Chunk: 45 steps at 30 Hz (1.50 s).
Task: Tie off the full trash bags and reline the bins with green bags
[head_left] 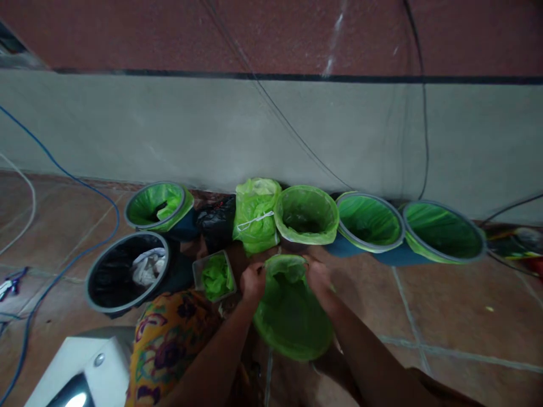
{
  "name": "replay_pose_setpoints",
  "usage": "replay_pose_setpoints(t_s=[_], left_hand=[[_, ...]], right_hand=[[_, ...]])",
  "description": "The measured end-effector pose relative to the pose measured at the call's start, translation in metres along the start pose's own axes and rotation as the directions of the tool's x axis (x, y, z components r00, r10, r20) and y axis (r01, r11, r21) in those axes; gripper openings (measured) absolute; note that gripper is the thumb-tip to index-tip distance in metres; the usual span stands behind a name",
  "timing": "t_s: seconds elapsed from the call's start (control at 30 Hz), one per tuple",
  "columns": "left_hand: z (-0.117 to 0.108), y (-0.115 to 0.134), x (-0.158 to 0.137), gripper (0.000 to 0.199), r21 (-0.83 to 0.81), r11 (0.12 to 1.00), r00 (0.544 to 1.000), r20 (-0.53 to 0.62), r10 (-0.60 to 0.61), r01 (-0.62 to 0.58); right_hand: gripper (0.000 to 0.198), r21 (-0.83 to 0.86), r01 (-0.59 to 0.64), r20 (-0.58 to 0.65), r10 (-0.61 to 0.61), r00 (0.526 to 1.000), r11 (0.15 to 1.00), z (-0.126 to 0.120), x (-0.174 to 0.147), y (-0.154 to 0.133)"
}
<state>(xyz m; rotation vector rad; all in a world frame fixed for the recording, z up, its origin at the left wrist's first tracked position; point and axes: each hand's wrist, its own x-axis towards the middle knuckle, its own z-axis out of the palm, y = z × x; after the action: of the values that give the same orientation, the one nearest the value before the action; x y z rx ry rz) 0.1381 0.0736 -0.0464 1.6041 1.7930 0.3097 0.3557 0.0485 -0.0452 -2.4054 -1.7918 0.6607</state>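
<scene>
Both hands grip the far edge of a green bin liner (292, 311) that sits spread over a round bin in front of me. My left hand (253, 281) is closed on the liner's edge at the left. At the right, my right hand (318, 277) is closed on the same edge, about a hand's width away. The bin beneath the liner is mostly covered. Beside my left hand stands a clear plastic container (215, 276) with crumpled green plastic in it. Just beyond the hands is another bin lined in pale green (306, 216).
Along the wall stand more green-lined bins (370, 222), (443, 232) and one at left (156, 204). A black-lined bin (127, 274) holds white waste. A tied green bag (257, 215) and a black bag (216, 220) lie between them. A blue cable (91, 192) crosses the tiled floor.
</scene>
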Motion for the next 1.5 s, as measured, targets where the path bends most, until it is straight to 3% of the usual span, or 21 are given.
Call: replay_pose_setpoints(t_s=[0.1, 0.23, 0.4, 0.53, 0.67, 0.73, 0.8, 0.93, 1.03, 1.17, 1.27, 1.37, 1.43, 1.5], left_hand=[[-0.002, 0.001, -0.006, 0.029, 0.091, 0.986, 0.987, -0.064, 0.147, -0.141], [-0.005, -0.004, -0.002, 0.032, 0.176, 0.956, 0.965, -0.074, 0.251, -0.235], [-0.009, -0.007, -0.004, 0.03, 0.269, 0.903, 0.932, -0.044, 0.359, -0.335], [-0.015, 0.004, -0.013, 0.033, 0.21, 0.936, 0.943, -0.117, 0.311, -0.283], [-0.027, 0.016, 0.006, 0.041, 0.046, 0.998, 0.963, -0.263, 0.05, -0.039], [-0.034, 0.019, 0.026, 0.043, 0.02, 0.997, 0.976, -0.206, -0.071, 0.076], [-0.039, 0.02, 0.046, 0.039, 0.042, 0.994, 0.993, -0.063, -0.095, 0.098], [-0.034, 0.018, 0.065, 0.032, -0.001, 0.999, 0.974, 0.22, 0.047, -0.048], [-0.02, 0.016, 0.057, 0.031, 0.017, 0.977, 0.93, 0.311, 0.197, -0.213], [-0.003, 0.014, 0.036, 0.039, 0.226, 0.942, 0.951, 0.244, 0.192, -0.248], [0.0, 0.015, 0.028, 0.042, 0.327, 0.917, 0.961, 0.222, 0.163, -0.231], [-0.007, 0.023, 0.022, 0.045, 0.428, 0.877, 0.973, 0.168, 0.161, -0.219], [-0.01, 0.029, 0.015, 0.052, 0.433, 0.873, 0.973, 0.058, 0.224, -0.226], [-0.005, 0.035, 0.002, 0.052, 0.409, 0.875, 0.954, -0.035, 0.298, -0.258]], right_hand=[[0.038, -0.004, -0.113, -0.048, 0.113, 0.992, 0.994, -0.003, -0.009, -0.002], [0.037, 0.023, -0.27, -0.068, 0.271, 0.96, 0.962, -0.006, -0.021, 0.001], [0.037, 0.023, -0.348, -0.035, 0.348, 0.937, 0.937, -0.009, -0.035, 0.006], [0.044, 0.041, -0.239, -0.145, 0.243, 0.959, 0.97, -0.018, -0.03, 0.004], [0.04, 0.158, -0.05, -0.207, 0.083, 0.975, 0.986, -0.03, -0.002, -0.004], [0.038, 0.176, -0.081, -0.188, 0.114, 0.976, 0.981, -0.035, 0.014, -0.007], [0.037, 0.172, -0.144, -0.114, 0.165, 0.98, 0.975, -0.038, 0.027, -0.007], [0.032, 0.192, -0.04, 0.016, 0.038, 0.999, 0.981, -0.03, 0.033, -0.003], [0.031, 0.167, 0.017, 0.038, -0.024, 0.999, 0.986, -0.015, 0.026, 0.003], [0.034, 0.017, -0.027, 0.063, 0.026, 0.998, 0.999, 0.002, 0.018, 0.009], [0.037, -0.057, -0.009, 0.067, 0.013, 0.998, 0.998, 0.002, 0.014, 0.006], [0.049, -0.11, -0.003, -0.066, -0.005, 0.998, 0.994, -0.005, 0.0, -0.006], [0.052, -0.091, 0.022, -0.143, -0.035, 0.989, 0.996, -0.006, -0.016, -0.018], [0.044, 0.014, 0.056, -0.066, -0.055, 0.996, 0.998, 0.0, -0.032, -0.031]])
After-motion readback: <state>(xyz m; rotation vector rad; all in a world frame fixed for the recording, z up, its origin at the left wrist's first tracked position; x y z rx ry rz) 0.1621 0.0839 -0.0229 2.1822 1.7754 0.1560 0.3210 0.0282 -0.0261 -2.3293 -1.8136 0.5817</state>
